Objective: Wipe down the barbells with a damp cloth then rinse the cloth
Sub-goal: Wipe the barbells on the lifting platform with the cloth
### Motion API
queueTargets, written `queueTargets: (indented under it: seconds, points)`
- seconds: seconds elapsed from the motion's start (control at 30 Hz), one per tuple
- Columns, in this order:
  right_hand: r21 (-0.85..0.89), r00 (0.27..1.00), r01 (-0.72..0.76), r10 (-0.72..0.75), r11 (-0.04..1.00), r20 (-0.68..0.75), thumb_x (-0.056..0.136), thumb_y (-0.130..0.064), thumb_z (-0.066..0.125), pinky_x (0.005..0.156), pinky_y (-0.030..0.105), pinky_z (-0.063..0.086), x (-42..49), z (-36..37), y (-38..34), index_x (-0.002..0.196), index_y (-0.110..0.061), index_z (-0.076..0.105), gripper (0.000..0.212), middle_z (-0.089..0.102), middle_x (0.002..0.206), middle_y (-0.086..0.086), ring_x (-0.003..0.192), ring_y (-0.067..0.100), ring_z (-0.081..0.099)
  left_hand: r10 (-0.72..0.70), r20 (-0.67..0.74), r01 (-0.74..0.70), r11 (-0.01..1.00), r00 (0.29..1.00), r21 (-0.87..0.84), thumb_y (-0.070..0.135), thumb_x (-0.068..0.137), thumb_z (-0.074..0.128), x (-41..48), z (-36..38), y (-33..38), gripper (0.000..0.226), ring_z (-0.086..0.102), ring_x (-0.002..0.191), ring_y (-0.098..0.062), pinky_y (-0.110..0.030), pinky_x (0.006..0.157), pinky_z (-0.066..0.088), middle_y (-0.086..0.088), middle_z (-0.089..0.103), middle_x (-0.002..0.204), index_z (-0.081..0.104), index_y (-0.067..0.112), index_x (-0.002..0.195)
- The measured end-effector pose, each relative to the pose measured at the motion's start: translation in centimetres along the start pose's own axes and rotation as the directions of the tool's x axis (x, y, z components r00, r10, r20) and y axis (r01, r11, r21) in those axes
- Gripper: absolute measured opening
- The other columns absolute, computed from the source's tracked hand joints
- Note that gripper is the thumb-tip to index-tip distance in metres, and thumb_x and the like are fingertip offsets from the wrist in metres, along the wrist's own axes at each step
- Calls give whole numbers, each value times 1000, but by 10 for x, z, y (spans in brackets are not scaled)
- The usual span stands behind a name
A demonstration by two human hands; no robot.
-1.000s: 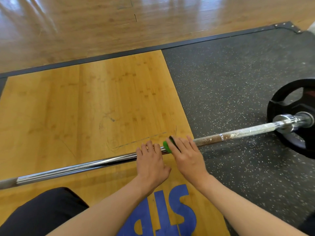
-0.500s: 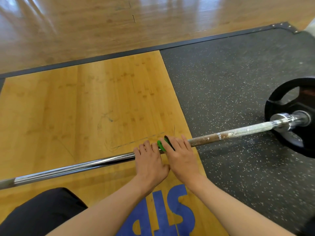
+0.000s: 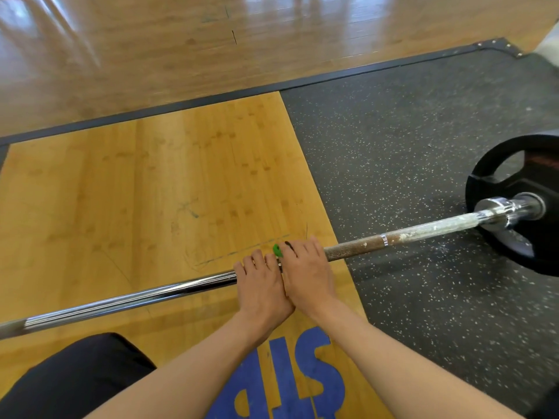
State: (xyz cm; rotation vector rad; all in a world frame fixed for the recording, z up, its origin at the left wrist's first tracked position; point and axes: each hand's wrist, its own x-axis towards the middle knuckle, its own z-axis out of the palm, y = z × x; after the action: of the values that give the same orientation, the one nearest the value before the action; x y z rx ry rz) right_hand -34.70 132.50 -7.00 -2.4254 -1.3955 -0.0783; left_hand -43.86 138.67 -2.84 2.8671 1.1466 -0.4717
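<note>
A long barbell lies across the floor, chrome on the left, rusty brown and chalk-white toward the right. Its right end carries a black weight plate. My left hand and my right hand sit side by side on the shaft, touching each other, with fingers curled over the bar. A small green and black cloth peeks out between them, under my right fingers. Most of the cloth is hidden.
The bar rests over a bamboo lifting platform with blue lettering near me. Speckled black rubber matting lies to the right, shiny wooden floor beyond. My dark-clad knee is at the lower left.
Both hands have slid a little to the left along the bar with the green cloth, and more of the rusty section now shows to the right of my right hand.
</note>
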Motion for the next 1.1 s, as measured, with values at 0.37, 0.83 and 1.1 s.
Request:
queueTargets:
  seconds: [0.37, 0.83, 1.1]
  points:
    - [-56, 988, -101, 94, 993, -125, 104, -37, 40, 122, 53, 22, -13, -8, 25, 121, -18, 68, 38, 65, 124, 3, 120, 25, 58, 5, -28, -5, 1000, 1000, -12, 62, 78, 42, 0, 2, 1, 71, 47, 106, -34, -48, 94, 35, -18, 48, 126, 48, 7, 123]
    - [-199, 998, -41, 32, 979, -51, 106, -29, 37, 120, 52, 30, -7, -40, 104, 107, -16, 71, 36, 72, 101, 2, 93, 22, 67, 90, 9, -89, 996, 996, -17, 70, 87, 47, 2, -3, 4, 94, 18, 146, -46, -75, 108, 14, -14, 27, 153, 16, 13, 154]
    - [-96, 996, -45, 53, 994, 76, 102, -23, 43, 116, 46, 36, 15, -20, 34, 89, -18, 70, 31, 68, 82, 1, 80, 24, 64, 181, -143, -184, 983, 973, -8, 58, 93, 39, 12, 14, 6, 57, 56, 117, -36, -71, 100, 36, -11, 61, 123, 53, 18, 132]
